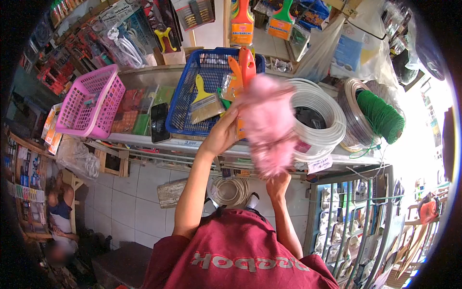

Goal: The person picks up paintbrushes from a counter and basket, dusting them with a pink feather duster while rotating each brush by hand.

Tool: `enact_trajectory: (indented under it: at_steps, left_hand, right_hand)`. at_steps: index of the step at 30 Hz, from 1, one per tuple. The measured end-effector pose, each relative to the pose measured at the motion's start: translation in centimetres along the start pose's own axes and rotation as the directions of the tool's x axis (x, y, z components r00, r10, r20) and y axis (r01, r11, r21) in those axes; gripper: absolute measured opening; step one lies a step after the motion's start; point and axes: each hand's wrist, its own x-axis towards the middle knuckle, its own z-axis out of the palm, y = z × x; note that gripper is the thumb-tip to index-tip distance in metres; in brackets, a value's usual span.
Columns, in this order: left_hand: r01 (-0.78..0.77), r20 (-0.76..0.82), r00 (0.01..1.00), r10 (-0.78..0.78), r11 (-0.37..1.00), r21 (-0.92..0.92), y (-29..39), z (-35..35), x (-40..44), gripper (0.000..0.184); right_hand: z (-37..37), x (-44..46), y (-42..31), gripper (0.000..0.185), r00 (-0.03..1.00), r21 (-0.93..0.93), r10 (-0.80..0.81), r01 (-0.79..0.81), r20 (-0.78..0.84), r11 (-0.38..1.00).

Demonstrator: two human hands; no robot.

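My left hand [222, 133] is closed at the edge of a packaged paintbrush [240, 129] with an orange label, partly hidden behind a pink cloth [273, 127] smeared by motion. At the lower end of the cloth, my right hand [279, 185] is closed on it. Behind them, a blue basket [179, 113] on the glass counter holds a yellow-handled brush [204, 103] and other brushes. A red brush handle [248, 67] stands upright at the basket's right side.
A pink basket [86, 106] and a black phone [160, 123] lie left on the counter [180, 143]. White cable coils [327, 120] and a green twine roll [382, 115] are at the right. Packaged brushes [241, 29] hang above. A person [61, 212] sits at the lower left.
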Motion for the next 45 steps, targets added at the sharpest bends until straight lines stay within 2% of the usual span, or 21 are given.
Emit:
enact_trajectory:
  at_steps: [1,3,6,9,11,12,14,18,20,21,22,23,25,28,29,31,38,39,41,43,45]
  left_hand:
    - [0.027,0.012,1.000,-0.025,0.993,-0.116,0.3,0.8,0.0,0.042]
    - [-0.066,0.039,0.998,0.054,0.887,0.457,-1.4,-3.8,-0.7,0.045]
    - [0.075,-0.006,0.997,-0.075,0.988,0.132,-0.6,-1.6,0.2,0.045]
    - [0.039,-0.013,0.999,-0.040,0.997,-0.065,-0.1,0.4,0.1,0.044]
    - [0.047,-0.029,0.999,-0.044,0.993,0.108,-0.7,-1.8,-0.2,0.047]
    - [0.054,-0.038,0.998,-0.047,0.980,0.193,-0.4,-1.5,-0.3,0.049]
    - [0.039,-0.019,0.999,-0.037,0.993,0.108,-0.3,-0.5,-0.2,0.049]
    - [0.042,0.024,0.999,-0.044,0.997,0.068,-0.6,-0.6,0.0,0.050]
    - [0.017,0.106,0.994,-0.035,0.987,0.161,-2.3,-4.3,0.4,0.052]
    - [0.118,-0.013,0.993,-0.119,0.952,0.283,0.0,-1.2,-0.2,0.051]
    - [0.094,-0.020,0.996,-0.092,0.970,0.226,0.2,-0.2,-0.1,0.051]
    - [0.068,-0.029,0.998,-0.064,0.983,0.168,0.1,0.7,0.1,0.051]
    - [0.070,-0.037,0.997,-0.067,0.995,0.075,0.1,1.2,-0.1,0.049]
    - [0.059,-0.018,0.998,-0.057,0.974,0.219,-0.2,-0.1,-0.1,0.048]
    - [0.129,-0.014,0.992,-0.128,0.991,0.039,-0.1,-0.4,-0.2,0.046]
    - [0.093,0.010,0.996,-0.094,0.994,0.060,0.1,0.5,-0.1,0.046]
    - [0.110,-0.036,0.994,-0.106,0.983,0.150,-0.4,-0.1,-0.2,0.047]
    - [0.120,-0.047,0.992,-0.114,0.981,0.154,-0.2,0.6,-0.1,0.046]
    - [0.123,-0.075,0.991,-0.112,0.977,0.174,-0.3,1.1,-0.2,0.046]
    - [-0.091,0.079,0.995,0.058,0.848,0.521,-1.0,-0.9,-0.2,0.048]
    - [0.146,-0.152,0.982,-0.116,0.969,0.201,-1.1,-0.2,-0.1,0.049]
  right_hand:
    - [-0.1,0.1,-0.4,0.015,0.998,0.024,0.058,-0.058,-0.008,0.998]
    - [-0.7,0.1,-1.7,0.018,0.988,0.020,0.150,-0.151,0.035,0.988]
    - [-0.5,0.3,-0.5,0.015,0.995,0.077,-0.097,0.094,0.037,0.993]
    - [-0.7,0.3,-1.4,0.013,0.996,0.028,0.086,-0.087,0.008,0.996]
    - [-1.1,0.2,-1.7,0.013,0.986,0.011,0.152,-0.153,0.065,0.988]
    - [-1.1,0.2,-1.4,0.012,0.996,0.010,0.062,-0.063,0.058,0.998]
    - [-0.9,0.3,-0.7,0.012,0.992,0.005,-0.116,0.115,0.043,0.993]
    - [-1.5,0.9,-3.5,0.009,0.992,0.084,0.130,-0.130,0.011,0.988]
    - [-1.3,0.6,-2.0,0.008,0.998,0.048,-0.046,0.044,0.046,0.998]
    - [-1.6,1.0,-2.3,0.008,0.987,0.018,-0.156,0.156,0.030,0.988]
    - [-1.7,1.1,-2.5,0.008,0.964,-0.014,-0.264,0.264,0.019,0.964]
    - [-0.5,0.7,-0.6,0.008,1.000,0.078,-0.008,0.007,0.011,0.997]
    - [-1.1,0.9,-2.1,0.008,0.999,0.060,0.034,-0.034,0.009,0.998]
    - [-1.6,1.0,-3.5,0.009,0.999,0.139,0.035,-0.034,-0.009,0.990]
    - [-1.2,1.1,-2.9,0.009,0.997,0.150,0.068,-0.064,-0.022,0.987]
    - [-0.8,1.3,-2.4,0.008,0.990,0.173,0.134,-0.125,-0.043,0.977]
    - [-0.4,1.3,-0.9,0.010,1.000,0.091,0.011,-0.009,-0.016,0.996]
    - [-0.7,1.6,-2.0,0.011,0.992,0.240,0.111,-0.094,-0.057,0.966]
    - [-1.2,1.3,-2.8,0.011,0.997,0.220,0.078,-0.072,-0.016,0.973]
    - [-1.3,1.3,-2.7,0.010,0.998,0.154,-0.058,0.056,0.005,0.986]
    - [-1.3,1.7,-3.4,0.009,0.997,0.207,0.077,-0.070,-0.026,0.976]
